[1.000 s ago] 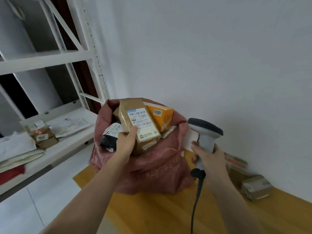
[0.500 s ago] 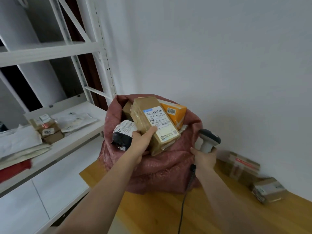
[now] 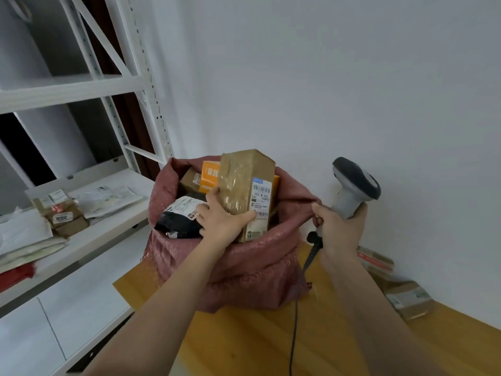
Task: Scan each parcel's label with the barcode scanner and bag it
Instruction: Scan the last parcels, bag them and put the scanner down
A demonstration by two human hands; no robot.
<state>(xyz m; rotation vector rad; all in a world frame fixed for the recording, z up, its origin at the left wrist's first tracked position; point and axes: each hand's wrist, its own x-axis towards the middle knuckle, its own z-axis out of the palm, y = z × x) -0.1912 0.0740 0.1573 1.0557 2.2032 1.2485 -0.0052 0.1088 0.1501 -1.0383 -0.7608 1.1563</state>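
A pink woven bag point(image 3: 252, 270) stands open on the wooden table point(image 3: 244, 340). My left hand point(image 3: 221, 219) grips a tall brown cardboard parcel point(image 3: 238, 185) with a white barcode label, held upright in the bag's mouth. Inside the bag lie a black soft parcel point(image 3: 179, 218), an orange box point(image 3: 210, 176) and a small brown box point(image 3: 189, 180). My right hand point(image 3: 339, 226) holds the grey barcode scanner point(image 3: 355, 185) by its handle, head up, and its fingers also touch the bag's right rim. The scanner's black cable point(image 3: 294, 321) hangs down across the table.
Brown parcels point(image 3: 406, 299) lie on the table against the white wall at the right. A white metal shelf point(image 3: 89, 234) at the left carries more parcels and envelopes point(image 3: 62, 215). The table's left edge drops to a white floor.
My left hand turned the brown parcel upright and lowered it deeper into the bag. My right hand rose with the scanner to the bag's right rim. The camera view shifted left.
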